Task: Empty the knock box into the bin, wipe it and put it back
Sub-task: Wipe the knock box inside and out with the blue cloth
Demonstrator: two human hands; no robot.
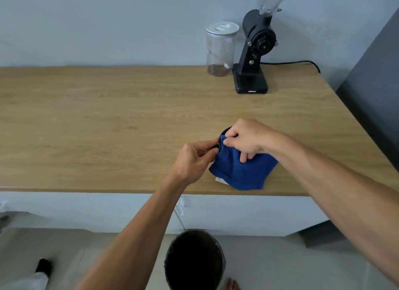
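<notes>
Two hands at work on the wooden counter (108, 117) | left hand (194, 160) pinches the knock box (222, 136) rim to steady it | right hand (248, 138) fingers curl, pressing blue cloth (241, 171) over it (box mostly hidden, apparently upright) | bin (194, 259) open below, so likely wiping stage.

From the two hands (220, 147) on the wooden counter (108, 117), nine to eleven o'clock lies open. At twelve to one o'clock stand a jar (220, 50) and grinder (254, 52); a dark panel (375, 91), perhaps a cabinet, walls three o'clock.
</notes>
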